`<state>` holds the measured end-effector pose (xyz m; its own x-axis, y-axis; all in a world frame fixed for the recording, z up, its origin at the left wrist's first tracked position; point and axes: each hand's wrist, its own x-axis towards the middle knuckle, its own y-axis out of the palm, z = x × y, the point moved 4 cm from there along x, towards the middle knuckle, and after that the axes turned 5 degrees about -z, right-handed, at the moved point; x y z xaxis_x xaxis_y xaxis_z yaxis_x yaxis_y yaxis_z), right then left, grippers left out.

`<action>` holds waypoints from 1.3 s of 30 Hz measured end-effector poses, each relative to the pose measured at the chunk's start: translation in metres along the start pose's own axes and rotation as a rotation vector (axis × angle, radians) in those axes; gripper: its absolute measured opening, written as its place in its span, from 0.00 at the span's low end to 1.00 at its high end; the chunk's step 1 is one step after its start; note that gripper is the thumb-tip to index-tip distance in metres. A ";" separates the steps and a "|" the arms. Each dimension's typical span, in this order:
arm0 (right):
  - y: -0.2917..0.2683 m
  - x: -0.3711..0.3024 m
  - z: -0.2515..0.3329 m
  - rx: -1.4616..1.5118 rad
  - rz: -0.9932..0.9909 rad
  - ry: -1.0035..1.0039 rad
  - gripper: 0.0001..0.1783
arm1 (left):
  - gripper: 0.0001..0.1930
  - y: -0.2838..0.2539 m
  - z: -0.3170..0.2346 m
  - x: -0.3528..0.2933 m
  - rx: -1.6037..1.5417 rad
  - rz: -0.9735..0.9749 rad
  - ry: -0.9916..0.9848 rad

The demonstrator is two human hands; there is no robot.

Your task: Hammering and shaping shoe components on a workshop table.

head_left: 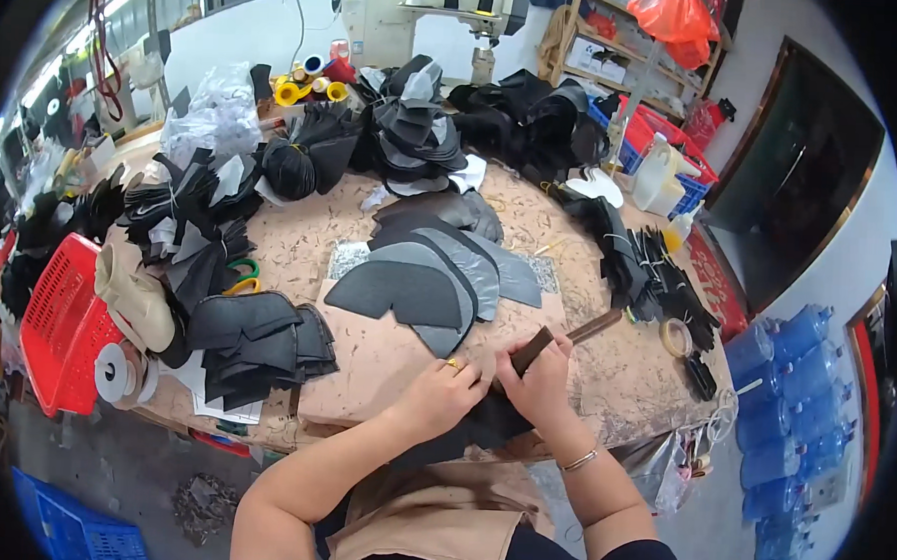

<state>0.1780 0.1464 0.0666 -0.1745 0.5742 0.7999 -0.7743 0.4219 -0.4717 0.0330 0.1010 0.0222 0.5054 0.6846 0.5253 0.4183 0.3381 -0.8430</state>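
My right hand [542, 386] is closed around a dark brown bar-shaped piece [531, 352] at the front edge of the table. A second brown strip [597, 328] sticks out past its fingers to the right; I cannot tell whether the two are joined. My left hand [442, 392], a yellow ring on one finger, is closed with its fingertips close to the right hand. Black sheet material [497, 418] hangs beneath both hands, and the left fingers seem to pinch its edge. Just beyond lie overlapping black and grey curved cut pieces [403, 286] on a pale board [349, 376].
Stacks of black pieces [261, 337] crowd the left and back. At left stand a red basket [62, 313], a cream boot form [132, 296] and a white spool [116, 374]. A tape roll [676, 337] lies at right. A sewing machine [379, 27] rises behind; blue water bottles [789, 395] line the right.
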 end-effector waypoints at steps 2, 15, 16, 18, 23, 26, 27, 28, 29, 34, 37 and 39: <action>-0.006 0.010 0.004 0.017 0.009 -0.045 0.06 | 0.15 0.002 0.003 0.000 0.009 -0.004 -0.001; -0.021 0.009 -0.002 0.113 -0.118 0.134 0.08 | 0.14 -0.001 0.005 -0.001 -0.065 -0.040 -0.060; -0.033 0.016 0.007 0.184 -0.237 0.108 0.08 | 0.14 -0.001 0.004 -0.003 -0.065 -0.036 -0.069; -0.021 0.001 0.001 0.260 -0.249 0.246 0.07 | 0.14 -0.004 0.003 -0.002 -0.069 -0.067 -0.063; -0.009 0.003 -0.009 -0.025 0.025 -0.005 0.08 | 0.12 0.004 0.006 0.001 -0.101 -0.042 -0.077; -0.032 0.016 0.008 0.082 -0.185 0.045 0.06 | 0.10 -0.004 0.008 0.001 -0.117 -0.076 -0.092; -0.031 0.015 0.008 0.153 -0.238 0.093 0.07 | 0.09 -0.007 0.008 0.004 -0.121 -0.078 -0.085; -0.029 0.012 0.009 0.224 -0.291 0.140 0.07 | 0.09 -0.004 0.007 0.002 -0.123 -0.077 -0.085; -0.016 0.004 0.012 0.085 -0.192 0.021 0.07 | 0.09 0.000 0.006 -0.001 -0.115 -0.097 -0.096; 0.000 0.000 -0.003 -0.016 0.019 0.074 0.08 | 0.12 0.001 0.020 -0.003 -0.287 -0.006 -0.158; -0.002 0.008 0.002 0.016 0.029 0.038 0.08 | 0.13 -0.006 0.011 -0.006 -0.120 -0.007 -0.063; -0.013 0.010 0.009 0.147 -0.030 0.153 0.08 | 0.12 -0.008 0.004 -0.005 -0.054 -0.032 -0.029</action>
<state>0.1807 0.1402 0.0843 -0.0643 0.6677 0.7417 -0.8602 0.3397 -0.3803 0.0236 0.0977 0.0260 0.4693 0.6924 0.5481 0.4745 0.3257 -0.8178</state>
